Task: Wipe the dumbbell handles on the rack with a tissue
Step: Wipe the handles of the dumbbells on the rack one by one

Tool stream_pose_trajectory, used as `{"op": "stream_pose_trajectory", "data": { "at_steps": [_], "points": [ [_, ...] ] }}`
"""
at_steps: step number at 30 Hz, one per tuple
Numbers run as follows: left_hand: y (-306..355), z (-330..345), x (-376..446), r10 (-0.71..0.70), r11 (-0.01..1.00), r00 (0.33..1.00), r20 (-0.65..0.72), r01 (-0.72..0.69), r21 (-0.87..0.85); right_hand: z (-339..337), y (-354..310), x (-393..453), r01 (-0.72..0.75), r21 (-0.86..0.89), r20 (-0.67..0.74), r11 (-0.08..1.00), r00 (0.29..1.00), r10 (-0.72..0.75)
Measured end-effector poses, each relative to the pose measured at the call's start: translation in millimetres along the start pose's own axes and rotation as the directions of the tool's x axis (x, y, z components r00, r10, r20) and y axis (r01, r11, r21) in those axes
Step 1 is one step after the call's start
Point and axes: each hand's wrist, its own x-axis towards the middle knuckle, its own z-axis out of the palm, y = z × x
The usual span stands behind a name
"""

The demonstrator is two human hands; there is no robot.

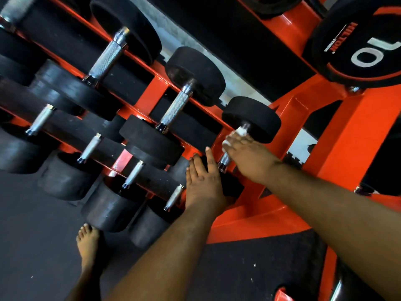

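1. Forearms fill the near frame; a bare foot (pixel 87 240) stands on the dark floor mat (pixel 32 213) at lower left.
2. Left hand (pixel 202 181): fingers straight, laid flat on the near black head (pixel 230 185) of the rightmost dumbbell, holding nothing. Judged to be bracing it so it doesn't roll. Keep that pressure on.
3. Right hand (pixel 245 153): fingers curled over the dumbbell handle (pixel 225 158), with a white tissue (pixel 239 132) bunched under the fingertips at the far end, right against the far head (pixel 252 118).
4. Only a short chrome stretch of that handle shows below the hand; the rest is covered. Whether the tissue goes fully round the bar can't be told.
5. Doing it well: wrap the tissue round the bar, stroke the full length from head to head, then twist to get the underside. Knurling will likely shred thin tissue, so use moderate pressure and refold once it frays.
6. Collar ends next to the heads are easy to miss.
7. Remaining: other handles along the orange rack (pixel 338 135), e.g. the neighbour handle (pixel 174 109) to the left, plus the lower tier. Appears early in the task.
8. Weight plate (pixel 358 40) at upper right is not in scope.
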Motion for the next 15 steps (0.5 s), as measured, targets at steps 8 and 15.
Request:
{"op": "stream_pose_trajectory", "data": {
  "at_steps": [8,15],
  "points": [
    [-0.4,1.2,0.1,0.013,1.0,1.0,0.001,-0.013,0.01,-0.5,2.4,22.4,0.013,-0.128,-0.02,0.992,1.0,-0.016],
    [-2.0,3.1,-0.4,0.019,1.0,0.999,-0.027,-0.019,0.007,21.9,-15.0,3.9,0.158,0.152,-0.017,0.976,0.987,-0.157]
  ]
}}
